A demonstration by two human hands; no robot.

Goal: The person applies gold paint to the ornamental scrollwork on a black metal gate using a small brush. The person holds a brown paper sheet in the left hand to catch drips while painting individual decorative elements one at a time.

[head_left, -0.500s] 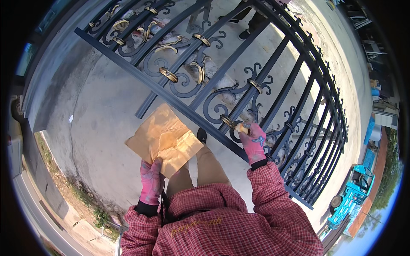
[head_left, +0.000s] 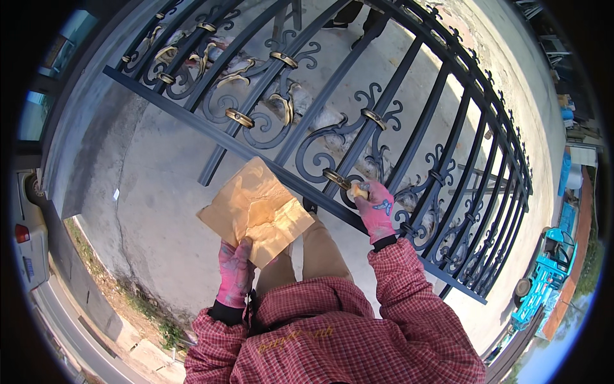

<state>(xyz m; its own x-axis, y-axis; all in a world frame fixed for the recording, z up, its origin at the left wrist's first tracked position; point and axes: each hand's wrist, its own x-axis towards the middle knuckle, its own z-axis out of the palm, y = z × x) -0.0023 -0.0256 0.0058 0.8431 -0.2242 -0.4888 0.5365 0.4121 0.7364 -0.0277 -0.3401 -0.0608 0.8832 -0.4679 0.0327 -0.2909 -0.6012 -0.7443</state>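
Note:
My left hand [head_left: 235,272], in a stained pink glove, grips the lower edge of a brown cardboard piece [head_left: 256,208] smeared with shiny gold paint. My right hand [head_left: 376,210], in a matching glove, pinches a small tan pad [head_left: 359,191], perhaps sponge or cloth. The pad is right beside a gold-coloured collar [head_left: 336,178] on a dark metal railing panel [head_left: 332,208]; whether they touch I cannot tell. Other collars, such as one farther left [head_left: 239,118], and some scroll edges also show gold. Plain dark scrolls stand to the right of my right hand.
Beyond the railing a person's dark-clothed legs [head_left: 374,22] stand on the concrete floor [head_left: 153,198]. Stained sheeting lies under the bars. A turquoise vehicle [head_left: 543,275] is at the far right, a parked van [head_left: 29,243] at the far left.
The whole view has shifted slightly, moving the railing a little to the left in the picture. Both hands keep their holds, and the pad stays beside the same gold collar.

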